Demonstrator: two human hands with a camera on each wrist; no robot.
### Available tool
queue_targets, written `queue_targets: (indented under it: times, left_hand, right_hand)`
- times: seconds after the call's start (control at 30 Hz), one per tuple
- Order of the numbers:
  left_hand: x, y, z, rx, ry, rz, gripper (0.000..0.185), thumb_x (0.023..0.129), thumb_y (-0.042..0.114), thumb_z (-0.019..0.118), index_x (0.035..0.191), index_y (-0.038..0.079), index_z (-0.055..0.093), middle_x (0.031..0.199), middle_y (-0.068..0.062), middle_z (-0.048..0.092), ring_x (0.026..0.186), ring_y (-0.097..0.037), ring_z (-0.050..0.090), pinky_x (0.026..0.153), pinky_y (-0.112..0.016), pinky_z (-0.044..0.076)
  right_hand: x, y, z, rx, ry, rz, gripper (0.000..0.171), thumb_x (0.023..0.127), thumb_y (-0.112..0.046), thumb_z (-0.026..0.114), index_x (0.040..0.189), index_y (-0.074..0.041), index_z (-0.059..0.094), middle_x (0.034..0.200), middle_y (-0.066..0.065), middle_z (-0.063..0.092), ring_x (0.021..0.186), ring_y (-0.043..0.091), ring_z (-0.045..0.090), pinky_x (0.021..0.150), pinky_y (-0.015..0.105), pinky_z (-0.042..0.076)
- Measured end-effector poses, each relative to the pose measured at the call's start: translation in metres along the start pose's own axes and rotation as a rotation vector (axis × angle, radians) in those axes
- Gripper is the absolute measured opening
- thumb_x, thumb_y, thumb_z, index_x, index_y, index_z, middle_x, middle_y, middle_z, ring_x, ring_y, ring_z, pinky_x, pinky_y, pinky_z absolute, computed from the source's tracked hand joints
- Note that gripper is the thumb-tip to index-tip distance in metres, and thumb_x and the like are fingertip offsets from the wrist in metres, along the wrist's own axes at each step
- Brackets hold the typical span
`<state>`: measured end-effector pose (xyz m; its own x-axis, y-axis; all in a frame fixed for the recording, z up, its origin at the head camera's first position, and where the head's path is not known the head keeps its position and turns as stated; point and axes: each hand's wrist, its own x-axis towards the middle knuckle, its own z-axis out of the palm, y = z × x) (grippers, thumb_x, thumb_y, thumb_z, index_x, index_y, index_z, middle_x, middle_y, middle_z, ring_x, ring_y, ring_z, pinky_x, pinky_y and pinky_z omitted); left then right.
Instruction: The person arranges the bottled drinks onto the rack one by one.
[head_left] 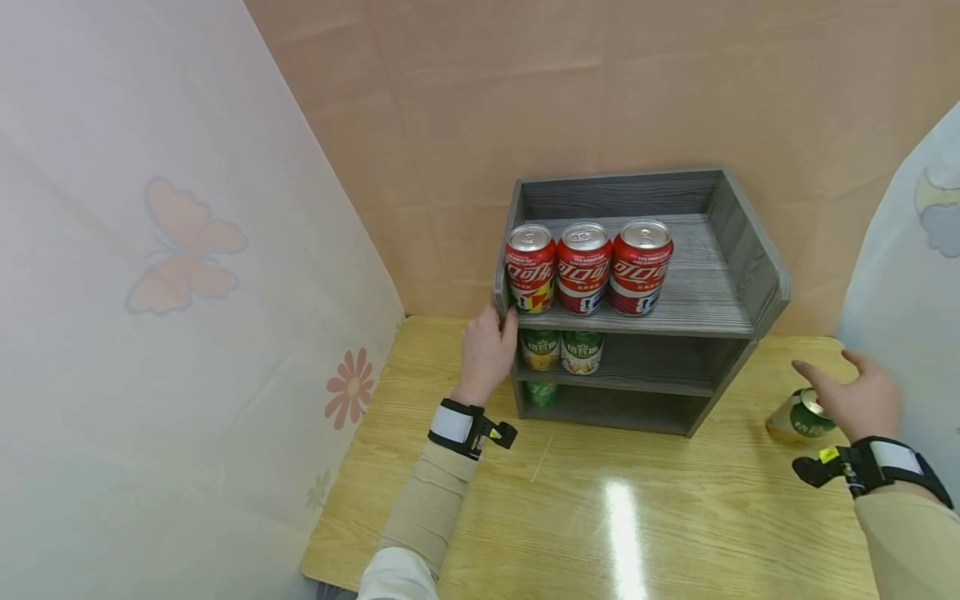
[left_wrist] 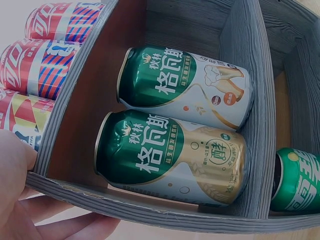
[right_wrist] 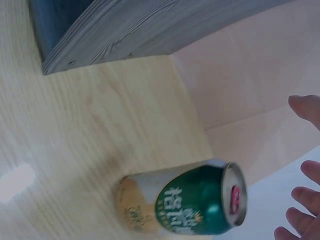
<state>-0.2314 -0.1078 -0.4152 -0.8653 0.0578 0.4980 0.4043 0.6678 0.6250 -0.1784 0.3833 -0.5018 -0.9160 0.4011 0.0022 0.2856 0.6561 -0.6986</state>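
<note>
From the head view, the left hand (head_left: 487, 350) grips the front left edge of the grey shelf unit (head_left: 738, 283), thumb and fingers curled round its side wall. Three red cans (head_left: 585, 267) stand just above that hand on the top shelf. The right hand (head_left: 855, 400) hovers spread wide over a green and gold can (head_left: 801, 417) standing on the bench (head_left: 600, 517), just beneath its palm, not touching it.

In the left wrist view, two green cans (left_wrist: 175, 155) stand on the middle shelf, just beyond the left hand's fingers (left_wrist: 30, 220), and another green can (left_wrist: 297, 180) sits one level lower.

In the right wrist view, the can (right_wrist: 185, 202) stands apart from the straight fingertips (right_wrist: 305, 107), close to the bench edge. A clumsy closing of the hand could knock it over or off that edge, probably denting it.
</note>
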Motion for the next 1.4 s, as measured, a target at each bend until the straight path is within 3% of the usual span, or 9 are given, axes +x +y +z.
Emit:
queue_targets:
  times: [0.07, 0.13, 0.2, 0.27, 0.57, 0.73, 0.97, 1.17, 1.4]
  left_hand:
    - [0.000, 0.000, 0.000, 0.001, -0.002, 0.001, 0.023, 0.106, 0.022, 0.052, 0.109, 0.000, 0.060, 0.083, -0.011, 0.066, 0.065, -0.021, 0.060, 0.052, -0.034, 0.042]
    - [0.001, 0.000, 0.000, 0.001, -0.006, 0.000, 0.024, 0.107, 0.023, 0.052, 0.109, 0.000, 0.060, 0.081, -0.010, 0.065, 0.064, -0.021, 0.058, 0.051, -0.034, 0.041]
    - [0.001, 0.000, 0.000, 0.000, -0.009, -0.001, 0.024, 0.107, 0.023, 0.052, 0.110, 0.000, 0.060, 0.081, -0.010, 0.065, 0.064, -0.021, 0.058, 0.051, -0.033, 0.040]
    - [0.001, -0.001, 0.000, -0.001, -0.011, 0.000, 0.025, 0.106, 0.023, 0.052, 0.111, 0.000, 0.060, 0.081, -0.010, 0.065, 0.063, -0.021, 0.057, 0.050, -0.032, 0.040]
    - [0.001, -0.001, 0.001, 0.004, -0.003, -0.004, 0.024, 0.107, 0.024, 0.052, 0.107, 0.001, 0.060, 0.078, -0.008, 0.063, 0.062, -0.020, 0.057, 0.050, -0.033, 0.040]
    - [0.001, -0.002, 0.002, 0.013, -0.007, -0.012, 0.024, 0.107, 0.025, 0.051, 0.106, 0.002, 0.059, 0.075, -0.006, 0.060, 0.061, -0.020, 0.056, 0.050, -0.033, 0.039]
    - [0.001, -0.003, 0.002, 0.010, -0.004, -0.011, 0.023, 0.106, 0.024, 0.052, 0.104, 0.002, 0.059, 0.073, -0.006, 0.058, 0.059, -0.019, 0.054, 0.048, -0.031, 0.037]
    - [0.000, -0.003, 0.002, 0.006, -0.003, -0.012, 0.023, 0.107, 0.023, 0.052, 0.107, 0.002, 0.060, 0.076, -0.007, 0.061, 0.061, -0.019, 0.056, 0.049, -0.031, 0.039]
    - [0.000, -0.003, 0.003, 0.004, -0.009, -0.020, 0.023, 0.107, 0.024, 0.052, 0.107, 0.002, 0.060, 0.077, -0.007, 0.062, 0.061, -0.019, 0.056, 0.049, -0.031, 0.039]
  right_hand:
    - [0.000, 0.005, 0.000, -0.021, -0.017, -0.001, 0.093, 0.099, -0.051, 0.057, 0.154, 0.015, 0.018, 0.069, 0.021, 0.067, 0.059, 0.027, 0.065, 0.089, 0.065, 0.042]
    - [0.000, 0.011, 0.001, -0.045, -0.041, 0.015, 0.094, 0.100, -0.051, 0.055, 0.152, 0.017, 0.017, 0.097, 0.036, 0.066, 0.087, 0.047, 0.065, 0.095, 0.072, 0.034]
    - [-0.001, 0.015, 0.002, -0.074, -0.071, 0.039, 0.096, 0.099, -0.053, 0.054, 0.151, 0.018, 0.016, 0.130, 0.047, 0.047, 0.114, 0.063, 0.048, 0.095, 0.073, 0.032]
    - [-0.002, 0.021, 0.005, -0.095, -0.105, 0.064, 0.098, 0.099, -0.055, 0.053, 0.151, 0.018, 0.014, 0.143, 0.050, 0.025, 0.125, 0.069, 0.029, 0.095, 0.074, 0.032]
    - [0.003, 0.055, 0.012, -0.146, -0.209, -0.057, 0.106, 0.097, -0.053, 0.059, 0.149, 0.021, 0.004, 0.137, 0.054, 0.023, 0.112, 0.069, 0.035, 0.083, 0.072, 0.039]
    - [0.002, 0.070, 0.018, -0.135, -0.206, -0.106, 0.106, 0.096, -0.046, 0.065, 0.149, 0.022, 0.004, 0.130, 0.054, 0.028, 0.105, 0.067, 0.041, 0.077, 0.067, 0.043]
    - [-0.004, 0.078, 0.025, -0.125, -0.153, -0.119, 0.091, 0.095, -0.039, 0.067, 0.144, 0.023, 0.022, 0.124, 0.049, 0.038, 0.103, 0.064, 0.045, 0.077, 0.066, 0.042]
    - [-0.006, 0.074, 0.028, -0.095, -0.125, -0.087, 0.092, 0.098, -0.036, 0.063, 0.150, 0.019, 0.013, 0.130, 0.051, 0.033, 0.109, 0.065, 0.040, 0.084, 0.069, 0.038]
    - [-0.008, 0.073, 0.032, -0.084, -0.097, -0.058, 0.086, 0.097, -0.032, 0.066, 0.146, 0.021, 0.020, 0.129, 0.049, 0.034, 0.109, 0.064, 0.040, 0.084, 0.069, 0.038]
